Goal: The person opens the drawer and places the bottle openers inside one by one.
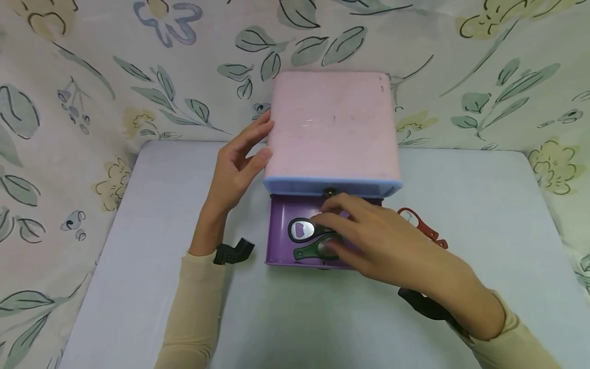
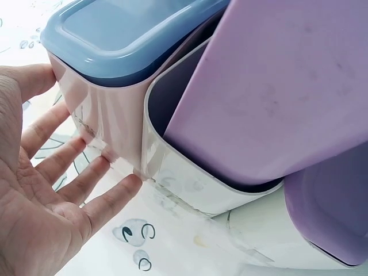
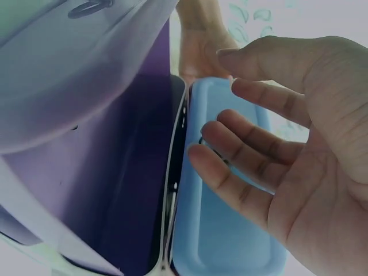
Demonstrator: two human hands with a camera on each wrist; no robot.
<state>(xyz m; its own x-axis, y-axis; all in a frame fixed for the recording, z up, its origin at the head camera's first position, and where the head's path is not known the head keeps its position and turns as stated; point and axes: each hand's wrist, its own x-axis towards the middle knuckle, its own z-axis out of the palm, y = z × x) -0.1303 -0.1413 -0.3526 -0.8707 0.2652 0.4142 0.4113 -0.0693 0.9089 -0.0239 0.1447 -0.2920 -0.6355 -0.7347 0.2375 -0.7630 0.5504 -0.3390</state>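
Observation:
My left hand [image 1: 235, 164] rests its spread fingers against the left side of a pink drawer box [image 1: 332, 128] with a blue front. In the left wrist view, its fingertips touch the pink side wall. Below the blue front, a purple drawer [image 1: 281, 225] stands pulled out. Inside lie a black bottle opener [image 1: 301, 230] with a silver oval end and a green-handled tool [image 1: 306, 252], partly hidden. Over this drawer hovers my right hand [image 1: 373, 236], fingers loosely bent. The right wrist view shows it holding nothing, beside the blue drawer front [image 3: 230, 230].
A red-handled tool [image 1: 426, 230] with a rounded metal end lies on the white table [image 1: 161, 215], right of the drawer. Another purple drawer front [image 2: 328, 201] shows below the pulled-out one. Floral cloth [image 1: 184, 77] hangs behind the box.

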